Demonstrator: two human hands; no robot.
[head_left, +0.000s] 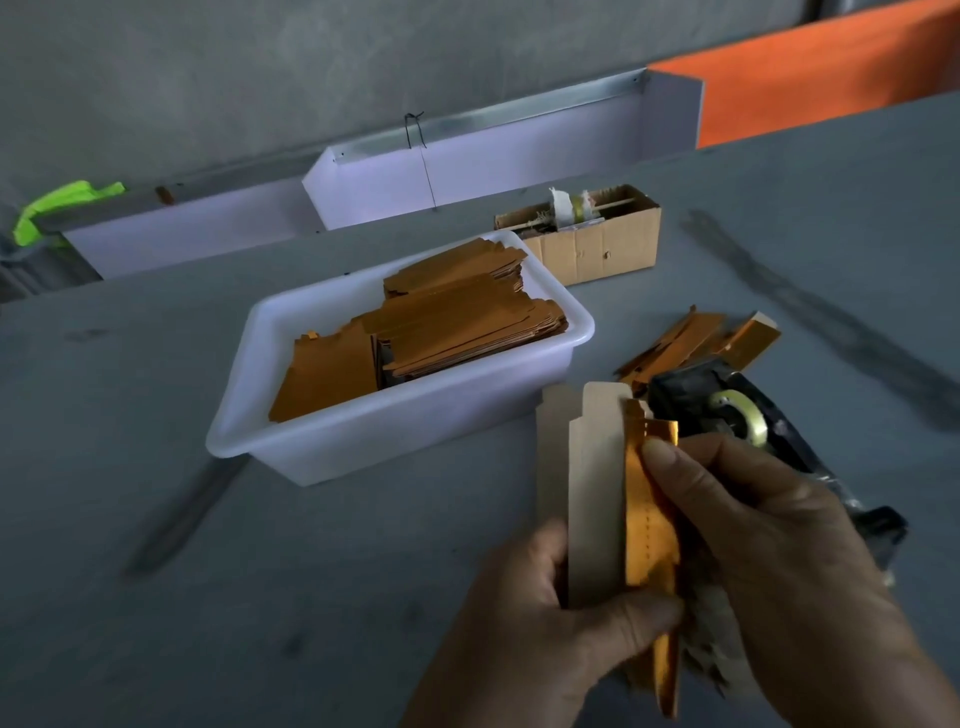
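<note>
Both left hand (550, 618) and right hand (769, 561) grip carton blank (597, 493), long axis pointing away; tape dispenser (727, 415) just behind, tub (363, 441) left.

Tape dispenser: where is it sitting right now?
In the head view, the black tape dispenser sits right of the white tub, just beyond the right hand.

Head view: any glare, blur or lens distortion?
Head view: dim, flat light; glare on the foil flap of the carton blank gripped by the left hand and right hand; hands slightly soft; wide-angle lens tilts the white tub and wall channel.
</note>
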